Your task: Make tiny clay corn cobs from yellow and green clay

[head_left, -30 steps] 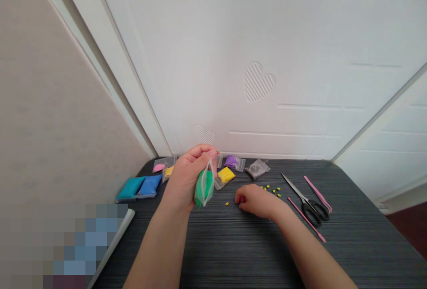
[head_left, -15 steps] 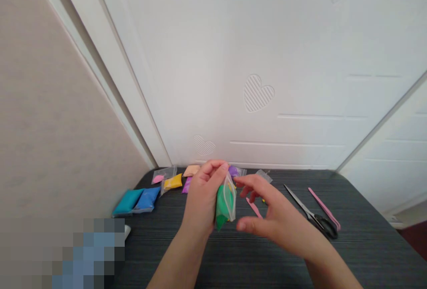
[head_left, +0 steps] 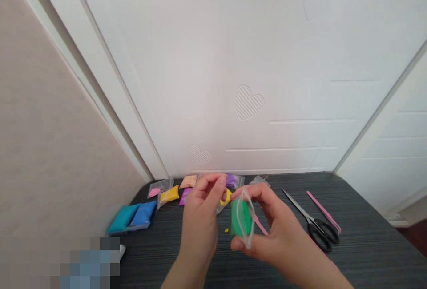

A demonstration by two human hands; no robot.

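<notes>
A small clear zip bag of green clay (head_left: pixel 242 218) is in my right hand (head_left: pixel 278 224), gripped between the thumb below and the fingers above. Its mouth gapes open towards me. Just left of the bag, my left hand (head_left: pixel 202 220) is closed, thumb against the curled fingers, apart from the bag. Whether anything small is pinched there is hidden. Behind my hands lie a yellow clay pack (head_left: pixel 227 196) and a purple clay bag (head_left: pixel 231 180). A pink tool (head_left: pixel 260 224) is partly covered by my right hand, and a yellow crumb (head_left: pixel 226 230) lies on the table between my wrists.
On the dark table (head_left: pixel 150 258), scissors (head_left: pixel 312 220) and a pink stick-like tool (head_left: pixel 323 211) lie at right. Teal (head_left: pixel 123 219) and blue packs (head_left: pixel 144 214) sit at left, with yellow (head_left: pixel 169 194), peach (head_left: pixel 189 181) and pink packs (head_left: pixel 155 192) behind. A white panel (head_left: pixel 200 80) stands behind the table.
The bag of green clay has passed from my left hand to my right, which has closed on it. It has moved right and turned its mouth towards me.
</notes>
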